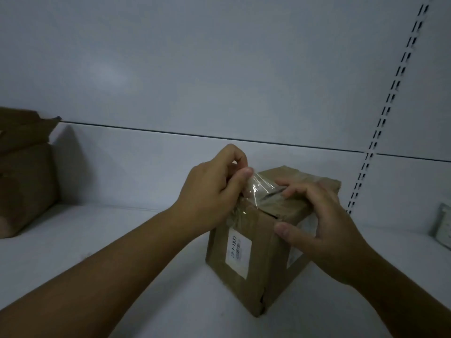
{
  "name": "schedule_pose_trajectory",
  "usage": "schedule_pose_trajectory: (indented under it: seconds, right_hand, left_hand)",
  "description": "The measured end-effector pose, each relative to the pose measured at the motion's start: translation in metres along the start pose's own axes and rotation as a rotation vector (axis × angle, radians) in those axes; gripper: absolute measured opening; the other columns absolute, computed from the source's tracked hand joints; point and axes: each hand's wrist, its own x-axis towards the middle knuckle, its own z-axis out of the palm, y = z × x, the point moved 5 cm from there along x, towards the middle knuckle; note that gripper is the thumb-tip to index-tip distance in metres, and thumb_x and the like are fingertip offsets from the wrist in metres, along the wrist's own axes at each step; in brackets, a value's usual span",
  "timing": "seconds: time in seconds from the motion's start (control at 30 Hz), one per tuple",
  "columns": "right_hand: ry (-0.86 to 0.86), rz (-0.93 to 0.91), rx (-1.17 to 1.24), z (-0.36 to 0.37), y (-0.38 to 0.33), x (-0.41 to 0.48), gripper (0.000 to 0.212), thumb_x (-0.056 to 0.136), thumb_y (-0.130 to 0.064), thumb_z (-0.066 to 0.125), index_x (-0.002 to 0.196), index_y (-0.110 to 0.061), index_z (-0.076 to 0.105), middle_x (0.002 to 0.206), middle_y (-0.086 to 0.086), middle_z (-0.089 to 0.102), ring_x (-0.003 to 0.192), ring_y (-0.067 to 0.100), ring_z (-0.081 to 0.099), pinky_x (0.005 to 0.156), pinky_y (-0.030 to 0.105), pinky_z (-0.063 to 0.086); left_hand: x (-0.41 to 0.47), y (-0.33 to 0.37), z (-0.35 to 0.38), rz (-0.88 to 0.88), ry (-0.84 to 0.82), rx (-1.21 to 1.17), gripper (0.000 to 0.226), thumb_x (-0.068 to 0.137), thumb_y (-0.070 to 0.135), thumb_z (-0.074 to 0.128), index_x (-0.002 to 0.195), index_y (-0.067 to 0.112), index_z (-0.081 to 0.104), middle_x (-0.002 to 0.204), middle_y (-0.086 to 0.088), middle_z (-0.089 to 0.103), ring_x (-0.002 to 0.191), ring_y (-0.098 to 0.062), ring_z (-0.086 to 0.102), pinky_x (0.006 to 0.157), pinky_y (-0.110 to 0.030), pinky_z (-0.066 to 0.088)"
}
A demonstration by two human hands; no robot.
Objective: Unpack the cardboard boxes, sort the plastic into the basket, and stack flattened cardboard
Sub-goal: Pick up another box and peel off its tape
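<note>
The cardboard box [258, 252] stands on the white shelf [122, 240], being unsealed; the left hand [214, 191] pinches clear tape [256, 189] lifted off its top; the right hand [324, 223] grips the box, fingers curled over; next, seemingly in this dim light, peel the strip free.

Box [263, 264] sits mid-shelf [122, 240], left hand [210, 193] at its top-left corner pinching tape [258, 186], right hand [324, 225] gripping its top-right, second box [24, 176] at shelf's left edge, flat card [443, 228] at right edge.

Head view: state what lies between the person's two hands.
Clear tape, pinched by the left hand, stretches to the box top under the right hand, in the head view.
</note>
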Motion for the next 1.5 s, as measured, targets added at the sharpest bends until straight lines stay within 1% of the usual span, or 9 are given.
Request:
schedule_pose_trajectory:
  seconds: [0.1, 0.27, 0.37, 0.6, 0.7, 0.9, 1.13, 1.37, 1.5]
  right_hand:
    - [-0.078, 0.137, 0.151, -0.011, -0.015, 0.016, 0.058, 0.061, -0.07, 0.063, 0.111, -0.045, 0.048, 0.115, -0.017, 0.057, 0.106, 0.001, 0.053, 0.087, 0.023, 0.048]
    - [-0.316, 0.071, -0.082, -0.001, -0.049, 0.044, 0.042, 0.066, -0.057, 0.065, 0.082, -0.019, 0.068, 0.076, 0.006, 0.066, 0.073, 0.02, 0.062, 0.068, 0.039, 0.051]
    - [-0.291, -0.01, -0.06, 0.006, -0.054, 0.05, 0.019, 0.08, -0.033, 0.064, 0.067, -0.02, 0.061, 0.063, 0.001, 0.056, 0.061, 0.014, 0.053, 0.06, 0.029, 0.044]
    - [-0.233, -0.009, 0.038, 0.016, -0.046, 0.048, 0.018, 0.09, -0.027, 0.056, 0.073, -0.029, 0.062, 0.07, -0.001, 0.062, 0.064, 0.014, 0.056, 0.061, 0.031, 0.045]
    - [-0.266, 0.033, 0.079, 0.015, -0.043, 0.05, 0.033, 0.087, -0.039, 0.055, 0.078, -0.007, 0.062, 0.074, 0.016, 0.061, 0.067, 0.03, 0.056, 0.062, 0.039, 0.045]
    - [-0.252, 0.1, 0.059, 0.015, -0.042, 0.051, 0.035, 0.083, -0.044, 0.053, 0.083, -0.011, 0.064, 0.083, 0.02, 0.064, 0.078, 0.037, 0.06, 0.072, 0.05, 0.05]
    - [-0.243, 0.15, 0.08, 0.015, -0.043, 0.047, 0.039, 0.083, -0.042, 0.054, 0.092, -0.006, 0.066, 0.089, 0.026, 0.065, 0.086, 0.045, 0.061, 0.083, 0.059, 0.047]
    - [-0.226, 0.189, 0.102, 0.015, -0.041, 0.049, 0.046, 0.08, -0.041, 0.052, 0.094, 0.0, 0.065, 0.093, 0.032, 0.063, 0.09, 0.05, 0.058, 0.085, 0.064, 0.045]
    - [-0.223, 0.2, 0.129, 0.015, -0.038, 0.049, 0.042, 0.08, -0.04, 0.053, 0.093, -0.002, 0.066, 0.093, 0.032, 0.063, 0.09, 0.052, 0.057, 0.085, 0.063, 0.045]
  left_hand:
    - [0.004, -0.004, 0.006, 0.015, 0.02, -0.054, 0.013, 0.09, 0.033, 0.054, 0.079, 0.034, 0.047, 0.063, 0.005, 0.064, 0.059, -0.01, 0.061, 0.056, -0.026, 0.051]
    - [0.005, -0.01, 0.007, -0.013, 0.07, -0.307, 0.013, 0.09, 0.033, 0.055, 0.095, 0.038, 0.044, 0.074, 0.002, 0.063, 0.063, -0.01, 0.061, 0.058, -0.021, 0.05]
    - [-0.003, -0.027, -0.001, -0.078, 0.115, -0.522, 0.012, 0.086, 0.036, 0.048, 0.096, 0.029, 0.048, 0.091, 0.003, 0.06, 0.079, -0.004, 0.061, 0.067, -0.018, 0.051]
    - [-0.014, -0.03, -0.011, 0.142, 0.113, -0.168, 0.028, 0.07, 0.056, 0.06, 0.063, 0.031, 0.05, 0.063, 0.017, 0.051, 0.067, -0.006, 0.05, 0.057, -0.019, 0.043]
    - [-0.023, -0.033, -0.006, 0.272, 0.0, -0.047, 0.035, 0.061, 0.063, 0.066, 0.073, 0.034, 0.05, 0.071, 0.019, 0.05, 0.069, -0.001, 0.045, 0.057, -0.02, 0.041]
    - [-0.027, -0.046, 0.004, 0.372, -0.168, 0.089, 0.062, 0.057, 0.051, 0.08, 0.105, 0.033, 0.045, 0.096, 0.02, 0.046, 0.088, 0.005, 0.033, 0.07, -0.012, 0.039]
    - [-0.028, -0.051, -0.001, 0.447, -0.114, 0.096, 0.042, 0.073, 0.044, 0.062, 0.11, 0.03, 0.05, 0.105, 0.015, 0.054, 0.095, 0.009, 0.033, 0.082, -0.001, 0.033]
    - [-0.033, -0.049, -0.001, 0.541, 0.026, 0.131, 0.032, 0.08, 0.033, 0.064, 0.104, 0.012, 0.066, 0.094, -0.003, 0.07, 0.088, -0.009, 0.052, 0.076, -0.014, 0.039]
    - [-0.034, -0.049, 0.0, 0.574, 0.058, 0.156, 0.026, 0.086, 0.035, 0.059, 0.105, 0.017, 0.058, 0.095, -0.002, 0.069, 0.087, -0.01, 0.053, 0.076, -0.017, 0.041]
